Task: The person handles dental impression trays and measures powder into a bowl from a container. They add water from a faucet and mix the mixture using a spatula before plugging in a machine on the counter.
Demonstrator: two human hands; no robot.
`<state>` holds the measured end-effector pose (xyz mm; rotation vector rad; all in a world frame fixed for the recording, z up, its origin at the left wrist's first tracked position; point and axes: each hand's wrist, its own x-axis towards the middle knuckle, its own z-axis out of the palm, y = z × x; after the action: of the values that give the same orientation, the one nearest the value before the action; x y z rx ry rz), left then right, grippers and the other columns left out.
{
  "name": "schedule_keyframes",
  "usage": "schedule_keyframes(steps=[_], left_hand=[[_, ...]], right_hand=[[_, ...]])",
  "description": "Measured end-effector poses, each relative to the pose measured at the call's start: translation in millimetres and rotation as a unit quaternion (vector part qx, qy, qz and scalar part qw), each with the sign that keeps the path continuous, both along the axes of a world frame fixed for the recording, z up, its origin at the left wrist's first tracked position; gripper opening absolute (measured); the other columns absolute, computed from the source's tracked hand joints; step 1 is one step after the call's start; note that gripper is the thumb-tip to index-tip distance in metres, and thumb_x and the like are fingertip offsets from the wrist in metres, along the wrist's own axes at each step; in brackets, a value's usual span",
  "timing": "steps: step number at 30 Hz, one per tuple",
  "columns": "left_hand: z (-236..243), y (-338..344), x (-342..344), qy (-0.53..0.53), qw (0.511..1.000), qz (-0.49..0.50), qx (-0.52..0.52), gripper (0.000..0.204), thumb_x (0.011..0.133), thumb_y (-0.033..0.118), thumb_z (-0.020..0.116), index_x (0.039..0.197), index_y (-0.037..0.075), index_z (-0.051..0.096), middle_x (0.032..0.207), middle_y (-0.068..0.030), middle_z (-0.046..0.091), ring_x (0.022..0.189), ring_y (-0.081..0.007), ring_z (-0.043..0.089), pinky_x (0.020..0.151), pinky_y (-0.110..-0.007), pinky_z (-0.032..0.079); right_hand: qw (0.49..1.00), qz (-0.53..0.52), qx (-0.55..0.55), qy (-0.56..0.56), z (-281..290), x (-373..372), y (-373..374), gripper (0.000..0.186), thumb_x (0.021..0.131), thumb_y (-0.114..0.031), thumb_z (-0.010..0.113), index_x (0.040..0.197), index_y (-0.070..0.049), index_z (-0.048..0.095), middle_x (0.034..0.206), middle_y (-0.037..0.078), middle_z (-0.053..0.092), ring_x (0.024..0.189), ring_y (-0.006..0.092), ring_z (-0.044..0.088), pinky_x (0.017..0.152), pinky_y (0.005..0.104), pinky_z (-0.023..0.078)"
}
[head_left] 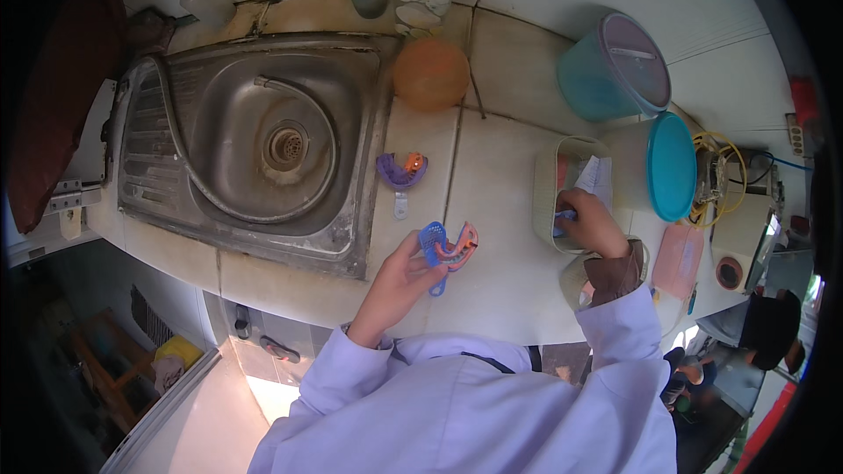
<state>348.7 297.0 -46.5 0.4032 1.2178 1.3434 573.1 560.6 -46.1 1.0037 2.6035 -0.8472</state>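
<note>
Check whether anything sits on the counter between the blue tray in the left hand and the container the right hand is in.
Nothing visible does. The counter is bare between the blue tray held by the left hand and the container where the right hand reaches.

I read this as a dental laboratory wet bench: tiled counter [500, 202] with steel sink [255, 140], impression trays [448, 250], rubber mixing bowl [430, 75], lidded tubs [615, 70], white lab coat [474, 404].

Two impression trays [446, 250] [401, 170], three lidded tubs [615, 68] [654, 167] [572, 186].
</note>
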Motion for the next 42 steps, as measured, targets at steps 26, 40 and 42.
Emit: schedule_keyframes(steps=[26, 40, 42], left_hand=[[4.7, -75.4, -94.5, 0.000, 0.996, 0.086, -0.014, 0.046, 0.089, -0.003, 0.060, 0.132, 0.000, 0.043, 0.121, -0.0076, 0.056, 0.109, -0.0165, 0.059, 0.090, -0.029, 0.048], [-0.1, -59.7, -97.6, 0.024, 0.996, 0.087, -0.023, 0.045, 0.089, 0.000, 0.061, 0.131, -0.001, 0.043, 0.121, -0.0114, 0.056, 0.103, -0.0223, 0.064, 0.087, -0.033, 0.052], [-0.2, -62.9, -100.0, 0.035, 0.995, 0.087, -0.039, 0.046, 0.089, 0.000, 0.060, 0.132, -0.001, 0.043, 0.122, -0.0117, 0.056, 0.104, -0.0225, 0.063, 0.087, -0.034, 0.053]], right_hand=[[0.817, -0.252, -0.448, 0.262, 50.8, -158.8, -108.6, 0.037, 0.094, -0.010, 0.055, 0.125, 0.009, 0.049, 0.097, 0.014, 0.066, 0.085, 0.0198, 0.069, 0.081, 0.0275, 0.055], [0.810, -0.251, -0.443, 0.290, 44.1, -158.4, -86.9, 0.035, 0.099, -0.012, 0.043, 0.127, 0.008, 0.047, 0.104, 0.015, 0.063, 0.093, 0.0209, 0.066, 0.086, 0.0302, 0.053], [0.831, -0.265, -0.385, 0.303, 51.6, -152.8, -80.1, 0.033, 0.099, -0.012, 0.043, 0.125, 0.007, 0.048, 0.102, 0.014, 0.063, 0.092, 0.0200, 0.066, 0.086, 0.0301, 0.053]])
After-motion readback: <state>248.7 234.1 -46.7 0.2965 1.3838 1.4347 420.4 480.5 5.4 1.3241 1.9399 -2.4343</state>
